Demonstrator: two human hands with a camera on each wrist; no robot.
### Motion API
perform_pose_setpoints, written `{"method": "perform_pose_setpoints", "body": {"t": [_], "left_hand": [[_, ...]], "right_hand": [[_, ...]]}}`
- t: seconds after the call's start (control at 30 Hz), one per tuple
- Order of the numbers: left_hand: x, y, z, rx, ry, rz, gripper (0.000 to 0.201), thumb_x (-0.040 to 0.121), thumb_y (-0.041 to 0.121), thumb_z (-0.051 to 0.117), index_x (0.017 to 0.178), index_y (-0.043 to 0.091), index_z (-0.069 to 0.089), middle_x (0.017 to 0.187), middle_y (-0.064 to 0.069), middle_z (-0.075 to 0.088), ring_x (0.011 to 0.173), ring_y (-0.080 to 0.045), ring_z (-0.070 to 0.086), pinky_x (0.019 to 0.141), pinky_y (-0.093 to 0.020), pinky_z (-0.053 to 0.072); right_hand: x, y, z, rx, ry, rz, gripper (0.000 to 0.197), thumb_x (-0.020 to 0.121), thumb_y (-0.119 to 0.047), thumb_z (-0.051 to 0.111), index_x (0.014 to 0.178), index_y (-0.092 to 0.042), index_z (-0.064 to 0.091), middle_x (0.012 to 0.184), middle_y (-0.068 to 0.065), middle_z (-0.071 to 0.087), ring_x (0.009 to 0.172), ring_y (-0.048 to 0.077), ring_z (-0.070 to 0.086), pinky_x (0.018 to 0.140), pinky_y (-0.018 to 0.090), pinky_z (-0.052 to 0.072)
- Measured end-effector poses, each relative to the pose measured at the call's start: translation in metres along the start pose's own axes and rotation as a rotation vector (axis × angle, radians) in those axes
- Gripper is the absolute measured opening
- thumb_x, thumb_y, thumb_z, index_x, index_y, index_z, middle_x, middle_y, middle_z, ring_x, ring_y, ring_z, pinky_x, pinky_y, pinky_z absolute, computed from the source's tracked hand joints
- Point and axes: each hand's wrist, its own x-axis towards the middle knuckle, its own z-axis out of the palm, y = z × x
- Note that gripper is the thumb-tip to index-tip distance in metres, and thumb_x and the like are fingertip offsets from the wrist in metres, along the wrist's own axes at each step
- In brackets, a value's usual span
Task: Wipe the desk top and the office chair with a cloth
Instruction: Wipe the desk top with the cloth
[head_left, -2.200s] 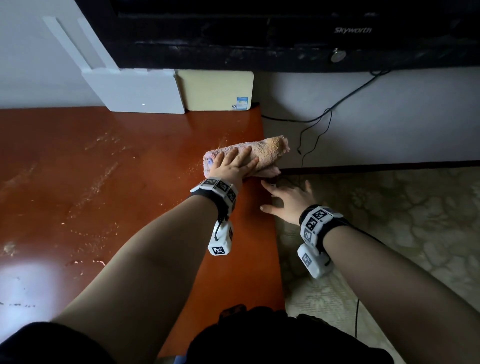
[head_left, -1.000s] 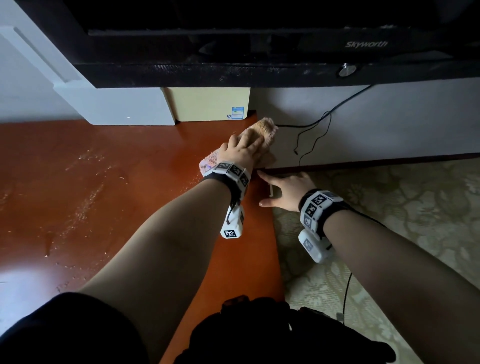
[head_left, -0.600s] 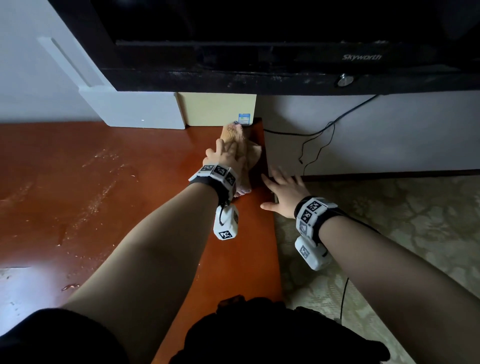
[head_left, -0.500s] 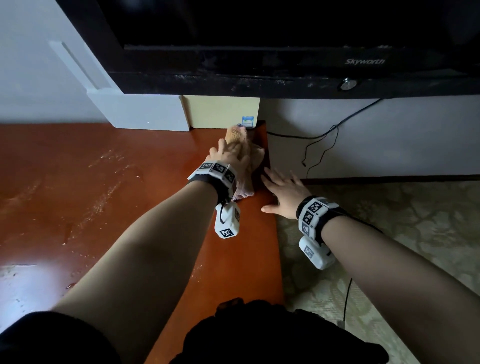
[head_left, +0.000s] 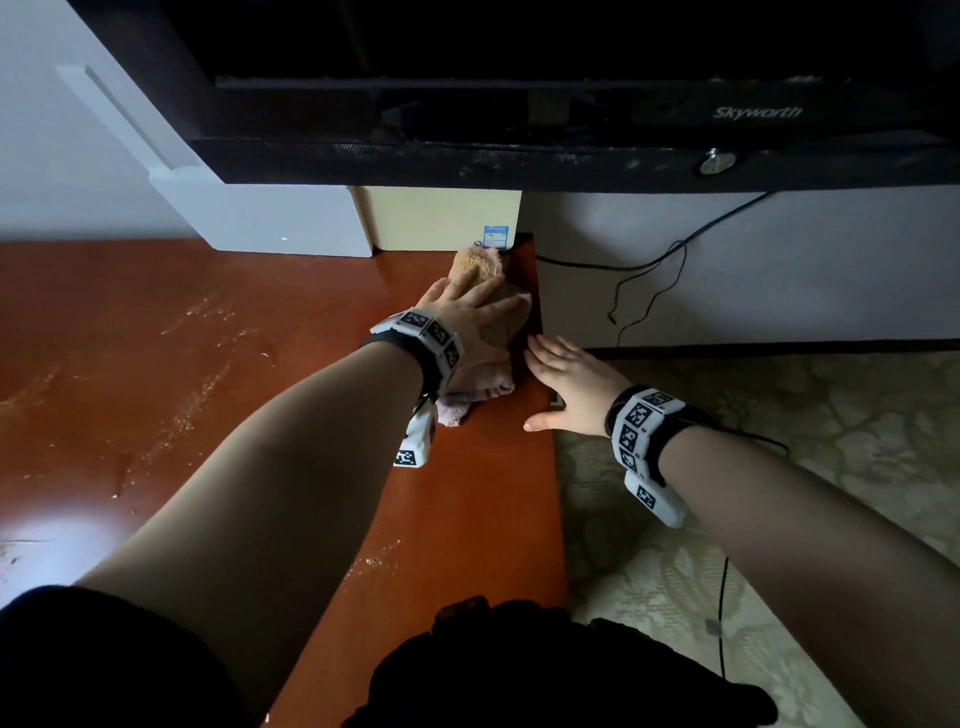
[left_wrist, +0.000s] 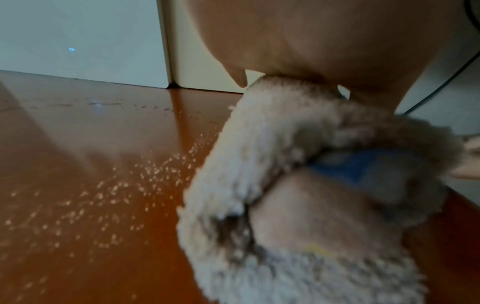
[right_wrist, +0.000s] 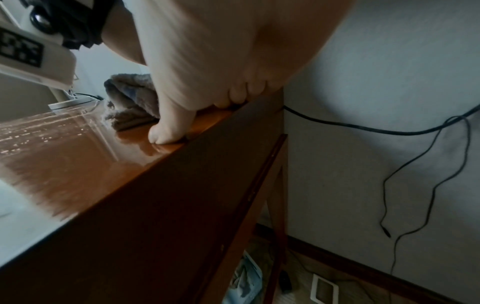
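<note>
A fluffy pink-orange cloth (head_left: 477, 266) (left_wrist: 272, 144) (right_wrist: 130, 98) lies lengthwise on the red-brown desk top (head_left: 208, 364) (left_wrist: 91, 133) near its back right corner. My left hand (head_left: 467, 309) presses flat on the cloth with straight fingers; its palm (left_wrist: 311, 41) covers the cloth's far end. My right hand (head_left: 561, 379) rests flat on the desk's right edge beside the cloth, with its thumb (right_wrist: 168, 131) on the top and its fingers (right_wrist: 244, 94) at the rim. It holds nothing.
A white box (head_left: 270, 223) and a cream box (head_left: 441, 218) stand against the wall at the desk's back, under a black television (head_left: 519, 104). Wet streaks and droplets (head_left: 197, 374) mark the desk. Black cables (head_left: 649, 270) (right_wrist: 389, 131) hang right of the desk over patterned floor (head_left: 779, 467).
My left hand has pushed the cloth from the right edge up towards the back corner, turning it lengthwise. The right hand has stayed on the desk's edge.
</note>
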Motion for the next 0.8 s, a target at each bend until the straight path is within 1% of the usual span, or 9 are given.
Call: {"method": "perform_pose_setpoints", "body": {"t": [0.1,0.2,0.27,0.43,0.5,0.57,0.67,0.73,0.8], "left_hand": [[-0.003,0.001,0.003,-0.015,0.078,-0.051,0.076,0.084,0.072,0.037,0.148,0.046,0.005,0.159,0.012,0.001,0.146,-0.022,0.0,0.115,-0.045,0.014],[-0.008,-0.003,0.001,-0.088,0.113,-0.193,0.075,0.082,0.076,0.034,0.147,0.047,0.011,0.159,0.009,0.006,0.144,-0.023,0.006,0.108,-0.044,0.021],[-0.009,-0.01,0.0,-0.12,0.105,-0.273,0.076,0.081,0.079,0.03,0.147,0.046,0.011,0.159,0.009,0.006,0.143,-0.025,0.008,0.107,-0.044,0.022],[-0.01,-0.007,-0.009,-0.181,0.071,-0.331,0.078,0.081,0.077,0.035,0.148,0.045,0.013,0.158,0.007,0.009,0.14,-0.026,0.013,0.106,-0.045,0.021],[-0.012,-0.006,-0.011,-0.219,0.093,-0.45,0.077,0.083,0.076,0.034,0.149,0.038,0.017,0.155,0.001,0.016,0.136,-0.029,0.019,0.107,-0.043,0.022],[-0.016,-0.009,-0.01,-0.232,0.123,-0.597,0.081,0.085,0.076,0.027,0.149,0.026,0.022,0.148,-0.008,0.025,0.132,-0.032,0.023,0.108,-0.044,0.019],[-0.022,-0.014,-0.007,-0.228,0.126,-0.679,0.085,0.087,0.074,0.02,0.149,0.016,0.02,0.145,-0.015,0.028,0.134,-0.035,0.022,0.108,-0.045,0.018],[-0.024,-0.013,-0.009,-0.255,0.128,-0.67,0.088,0.086,0.076,0.018,0.151,0.018,0.012,0.15,-0.016,0.023,0.138,-0.036,0.017,0.11,-0.047,0.015],[-0.022,-0.011,-0.009,-0.301,0.132,-0.645,0.089,0.083,0.08,0.017,0.152,0.026,0.004,0.156,-0.015,0.01,0.143,-0.038,0.005,0.113,-0.051,0.007]], "right_hand": [[0.0,0.001,0.0,0.016,-0.002,0.002,0.096,0.086,-0.069,0.039,0.151,-0.006,0.004,0.158,0.012,-0.006,0.146,0.019,-0.008,0.115,0.03,-0.01],[-0.001,0.0,0.0,0.013,0.001,0.005,0.096,0.086,-0.069,0.039,0.15,-0.006,0.005,0.158,0.012,-0.005,0.146,0.02,-0.007,0.115,0.03,-0.011],[0.0,-0.001,0.001,0.012,-0.009,0.013,0.097,0.086,-0.068,0.039,0.15,-0.006,0.002,0.158,0.013,-0.007,0.146,0.02,-0.008,0.115,0.03,-0.011],[0.0,-0.002,0.001,0.02,-0.004,0.027,0.097,0.086,-0.068,0.041,0.15,-0.006,0.005,0.158,0.013,-0.005,0.146,0.02,-0.007,0.116,0.032,-0.009],[0.0,-0.002,0.0,0.016,-0.006,0.028,0.096,0.086,-0.068,0.042,0.15,-0.006,0.007,0.158,0.014,-0.004,0.146,0.021,-0.007,0.116,0.034,-0.009],[0.001,-0.003,0.001,0.02,-0.016,0.033,0.096,0.086,-0.067,0.042,0.15,-0.005,0.006,0.158,0.014,-0.004,0.146,0.021,-0.007,0.117,0.036,-0.01],[0.003,-0.004,-0.001,0.016,-0.039,0.032,0.097,0.086,-0.068,0.042,0.15,-0.005,0.005,0.158,0.013,-0.004,0.146,0.02,-0.008,0.117,0.038,-0.01],[0.003,-0.004,-0.003,-0.012,-0.023,0.04,0.097,0.085,-0.069,0.04,0.15,-0.006,0.006,0.158,0.013,-0.003,0.146,0.02,-0.007,0.117,0.039,-0.011],[0.002,-0.006,-0.006,-0.02,-0.001,0.039,0.096,0.084,-0.07,0.042,0.151,-0.009,0.008,0.158,0.013,-0.002,0.146,0.022,-0.007,0.117,0.038,-0.013]]}}
